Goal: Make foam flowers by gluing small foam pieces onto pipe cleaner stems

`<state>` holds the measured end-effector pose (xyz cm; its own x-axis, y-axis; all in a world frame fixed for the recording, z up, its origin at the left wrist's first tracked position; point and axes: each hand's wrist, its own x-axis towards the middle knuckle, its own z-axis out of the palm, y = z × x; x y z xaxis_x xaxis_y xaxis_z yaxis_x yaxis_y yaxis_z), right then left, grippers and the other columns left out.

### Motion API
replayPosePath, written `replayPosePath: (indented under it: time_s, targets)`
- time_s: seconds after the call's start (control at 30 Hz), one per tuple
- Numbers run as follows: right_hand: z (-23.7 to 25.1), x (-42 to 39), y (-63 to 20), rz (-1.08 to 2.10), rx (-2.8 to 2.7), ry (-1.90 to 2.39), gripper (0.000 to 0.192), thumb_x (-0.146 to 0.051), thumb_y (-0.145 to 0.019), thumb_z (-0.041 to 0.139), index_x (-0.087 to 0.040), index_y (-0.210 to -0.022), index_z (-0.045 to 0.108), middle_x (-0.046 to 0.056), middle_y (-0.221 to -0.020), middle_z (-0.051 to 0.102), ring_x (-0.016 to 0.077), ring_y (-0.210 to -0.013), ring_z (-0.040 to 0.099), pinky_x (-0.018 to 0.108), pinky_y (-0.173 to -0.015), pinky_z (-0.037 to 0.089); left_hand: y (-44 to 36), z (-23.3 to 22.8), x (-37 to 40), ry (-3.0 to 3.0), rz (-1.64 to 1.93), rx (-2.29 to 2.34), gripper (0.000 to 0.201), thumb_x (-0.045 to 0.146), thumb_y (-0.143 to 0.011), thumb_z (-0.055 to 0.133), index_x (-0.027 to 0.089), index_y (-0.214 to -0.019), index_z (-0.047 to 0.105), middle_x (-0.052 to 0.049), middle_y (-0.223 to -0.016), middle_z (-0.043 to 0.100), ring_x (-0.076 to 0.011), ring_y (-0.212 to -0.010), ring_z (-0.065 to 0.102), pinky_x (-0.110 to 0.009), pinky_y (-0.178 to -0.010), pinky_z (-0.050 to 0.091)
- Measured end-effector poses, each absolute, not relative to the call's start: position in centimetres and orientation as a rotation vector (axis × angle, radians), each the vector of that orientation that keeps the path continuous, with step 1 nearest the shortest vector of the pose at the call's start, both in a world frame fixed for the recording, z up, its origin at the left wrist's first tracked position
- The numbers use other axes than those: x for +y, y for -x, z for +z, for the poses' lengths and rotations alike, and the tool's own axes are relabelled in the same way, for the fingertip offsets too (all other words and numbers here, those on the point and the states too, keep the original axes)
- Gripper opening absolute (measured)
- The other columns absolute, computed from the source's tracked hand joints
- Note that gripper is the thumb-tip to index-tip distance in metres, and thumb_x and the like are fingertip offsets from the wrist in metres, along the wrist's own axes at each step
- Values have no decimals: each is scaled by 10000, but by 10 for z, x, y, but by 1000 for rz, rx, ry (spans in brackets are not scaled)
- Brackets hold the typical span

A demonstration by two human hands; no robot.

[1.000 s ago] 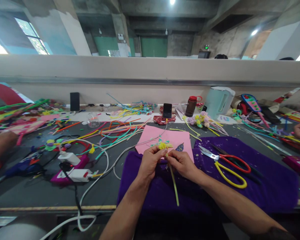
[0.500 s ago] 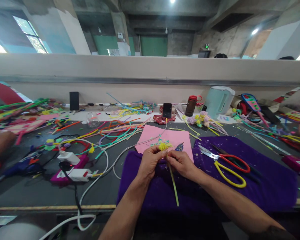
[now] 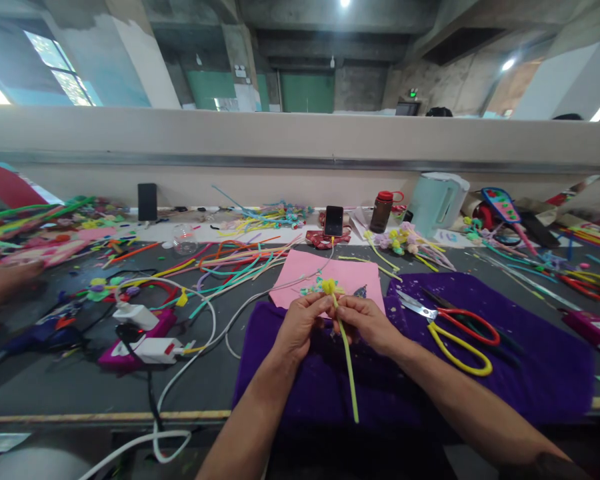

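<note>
Between my two hands is a yellow pipe-cleaner flower [image 3: 329, 286] with a long pale yellow-green stem [image 3: 351, 373] hanging down toward me. My left hand [image 3: 303, 321] pinches it just below the bloom from the left. From the right, the thumb and fingers of my right hand [image 3: 365, 321] close on the top of the stem. Both sets of fingertips nearly meet, and the exact grip is partly hidden. Behind the bloom, small teal and green pieces [image 3: 313, 287] lie on a pink sheet [image 3: 295, 267], near a dark blue patterned piece [image 3: 361, 291].
Scissors [image 3: 445, 320] with red and yellow handles lie on the purple cloth [image 3: 545, 360]. White chargers [image 3: 155, 350] and cables are at left, beside a blue glue gun [image 3: 40, 333]. Another person's hand [image 3: 10, 280] reaches in at left. A phone [image 3: 334, 220] and bottle [image 3: 381, 212] stand behind.
The yellow bloom has turned more upright and shifted slightly right, and the stem now shows up to it. My hands have moved slightly. The other person's hand at left has moved right.
</note>
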<state>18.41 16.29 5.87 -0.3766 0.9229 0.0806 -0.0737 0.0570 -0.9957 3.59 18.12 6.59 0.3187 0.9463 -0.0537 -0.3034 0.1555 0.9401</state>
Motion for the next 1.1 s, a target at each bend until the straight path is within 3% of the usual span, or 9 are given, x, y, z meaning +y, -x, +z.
replayPosePath:
  time_s: [0.2,0.37,0.47,0.7,1.1]
  targets:
    - [62,164,-186,1576,-1453,868,299,-439,-800,526,-142,-793,557,-8,-597,596,65,-381,483,165,-350,319,-36,66,182,-964,1022,779,216,309,-619,716,120,-714,673,1,-575,569,-57,-484,463,-172,-445,305]
    - [63,167,-191,1213,-1595,1039,338,-445,-821,496,-150,-666,555,-25,-534,555,70,-392,485,175,-377,333,-36,69,183,-929,1044,804,209,302,-632,710,118,-708,646,12,-596,545,-29,-456,425,-143,-376,233]
    - [64,168,-192,1104,-1537,1053,274,-405,-810,521,-163,-687,562,-29,-564,561,66,-398,474,178,-381,332,-36,70,183,-955,1012,810,224,323,-647,694,117,-705,630,-3,-631,570,-23,-431,416,-140,-350,213]
    - [65,171,-193,1160,-1419,1042,232,-395,-779,554,-168,-815,587,-18,-619,597,73,-405,487,178,-355,328,-38,71,180,-1023,916,794,230,340,-661,677,123,-670,601,16,-557,548,-16,-378,377,-151,-347,208]
    - [64,172,-192,1295,-1392,983,188,-343,-749,593,-168,-710,540,-38,-571,609,60,-375,475,169,-348,307,-40,68,178,-1109,952,835,232,314,-633,692,145,-623,534,20,-544,568,-33,-369,382,-179,-378,223]
